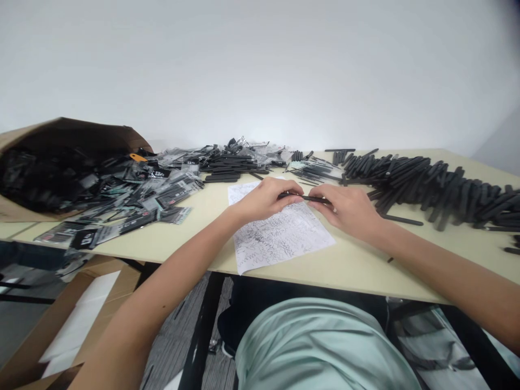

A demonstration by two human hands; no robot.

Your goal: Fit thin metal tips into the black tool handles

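Observation:
Between both hands, a slim black pen (307,197) is held level above a sheet of paper (280,238) covered in scribbled ink lines. My left hand (271,196) is closed, its thumb and fingers pinching the pen's left end. The other end is in the closed fingers of my right hand (345,207). My fingers hide much of the pen, so whether its parts are joined or apart I cannot tell. Just beyond the hands, thin dark refills (314,170) lie in a loose bunch on clear wrapping.
A long heap of black pen barrels (426,187) spreads across the right side. Printed plastic packets (179,189) spill from a paper bag (16,214) at left, near an orange-handled cutter (138,157). More black barrels (229,165) lie at the back. A cardboard box (101,303) stands below the table edge.

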